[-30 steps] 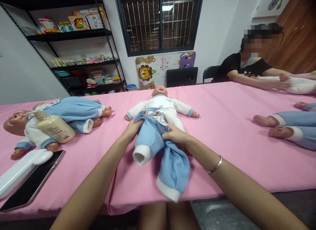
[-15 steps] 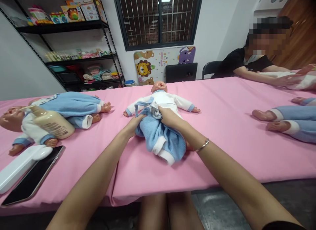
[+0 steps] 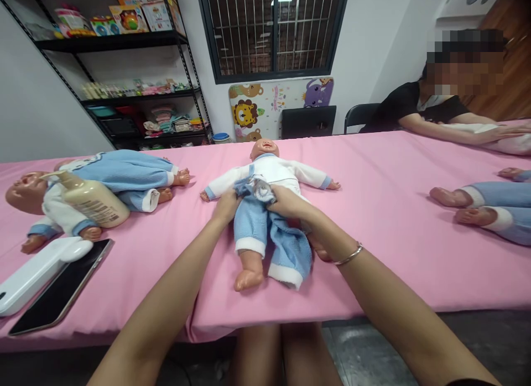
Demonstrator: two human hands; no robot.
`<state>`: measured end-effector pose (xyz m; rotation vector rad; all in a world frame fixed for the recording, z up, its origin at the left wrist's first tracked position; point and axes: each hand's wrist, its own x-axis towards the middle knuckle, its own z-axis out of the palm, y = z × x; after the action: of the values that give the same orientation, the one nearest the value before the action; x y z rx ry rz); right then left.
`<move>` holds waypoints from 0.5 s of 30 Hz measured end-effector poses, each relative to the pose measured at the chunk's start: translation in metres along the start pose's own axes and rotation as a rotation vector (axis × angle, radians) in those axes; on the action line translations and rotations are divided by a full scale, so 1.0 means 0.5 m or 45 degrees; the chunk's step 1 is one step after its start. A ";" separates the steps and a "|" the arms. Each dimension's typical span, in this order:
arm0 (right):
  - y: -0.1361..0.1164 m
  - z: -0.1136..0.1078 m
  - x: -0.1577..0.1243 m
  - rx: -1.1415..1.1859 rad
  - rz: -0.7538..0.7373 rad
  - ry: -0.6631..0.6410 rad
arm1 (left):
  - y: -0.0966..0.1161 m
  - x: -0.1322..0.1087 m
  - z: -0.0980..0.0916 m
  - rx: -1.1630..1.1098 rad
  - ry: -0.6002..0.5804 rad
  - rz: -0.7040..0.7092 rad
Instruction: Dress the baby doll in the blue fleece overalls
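Observation:
A baby doll [image 3: 271, 170] in a white top with blue cuffs lies on its back, head away from me, arms spread. Blue pants [image 3: 251, 223] with white cuffs lie over its lower body. One pant leg is around the doll's leg on the left, and the bare foot [image 3: 249, 280] sticks out of the cuff. The other pant leg [image 3: 290, 253] lies flat beside the doll's second leg, which my right wrist partly hides. My left hand [image 3: 227, 205] is closed on the left side of the waistband. My right hand [image 3: 287, 202] grips the bunched waistband nearer the middle.
At left lie a second doll [image 3: 128, 173], a pump bottle [image 3: 97, 201], a white handheld device [image 3: 37, 272] and a phone [image 3: 62, 292]. More doll legs [image 3: 485, 203] lie at right on the pink-covered table [image 3: 385, 253]. Beyond them a person [image 3: 406, 107] handles white cloth.
The pants have been drawn up on the doll's left-side leg, so its foot now shows below the cuff. Both hands keep hold of the waistband. The view has shifted slightly.

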<state>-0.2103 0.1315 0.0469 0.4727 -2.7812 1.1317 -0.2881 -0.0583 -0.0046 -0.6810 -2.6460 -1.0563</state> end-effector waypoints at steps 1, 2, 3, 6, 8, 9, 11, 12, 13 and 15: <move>0.007 -0.016 -0.002 0.019 0.021 0.054 | -0.011 0.001 -0.004 -0.007 0.015 -0.008; 0.013 -0.032 -0.004 0.062 0.062 0.104 | -0.020 0.002 -0.009 -0.011 0.013 -0.035; 0.019 -0.049 -0.008 0.136 0.100 0.141 | -0.027 0.002 -0.017 -0.035 -0.020 -0.062; 0.029 -0.086 -0.016 0.448 0.138 0.158 | -0.018 -0.001 -0.052 -0.343 -0.326 -0.075; 0.026 -0.091 -0.019 0.515 0.116 0.203 | 0.017 -0.010 -0.078 -0.532 -0.379 -0.035; 0.021 -0.087 -0.020 0.448 0.093 0.261 | 0.041 -0.018 -0.088 -0.535 -0.290 0.002; 0.003 -0.071 -0.023 0.184 0.027 0.389 | 0.096 -0.037 -0.098 -0.344 0.003 0.194; -0.008 -0.061 -0.025 0.050 -0.010 0.420 | 0.121 -0.047 -0.096 -0.214 0.096 0.355; -0.019 -0.052 -0.028 -0.045 -0.045 0.409 | 0.143 -0.057 -0.089 -0.079 0.146 0.515; -0.041 -0.045 -0.036 -0.075 -0.095 0.284 | 0.169 -0.072 -0.069 0.147 0.126 0.723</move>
<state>-0.1871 0.1381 0.0729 0.4131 -2.5749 1.0159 -0.2145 -0.0404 0.0578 -1.2176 -2.1963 -0.7417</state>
